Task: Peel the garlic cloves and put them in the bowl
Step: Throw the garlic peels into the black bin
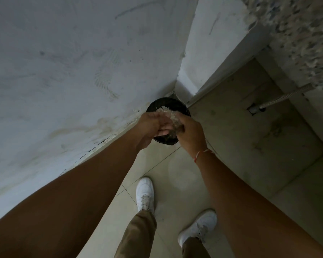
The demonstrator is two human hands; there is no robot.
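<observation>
Both hands meet over a round black bin [167, 106] in the floor corner, so loose skins fall inside. Left hand [149, 125] and right hand [189, 132] cup a papery, pale, flaky clump of garlic peel [169, 114], fingers apparently curled around it. Neither bowl nor cloves show.

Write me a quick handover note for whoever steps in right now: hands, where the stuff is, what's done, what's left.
Left hand and right hand are cupped together, holding a clump of pale garlic skins over a black bin that stands on the floor in the wall corner.
Some skins seem to lie in the bin already.
No garlic cloves or bowl are in view, so how far the peeling has got cannot be told from here.
Likely next: drop the skins into the bin, then go back and check the cloves and bowl.
</observation>
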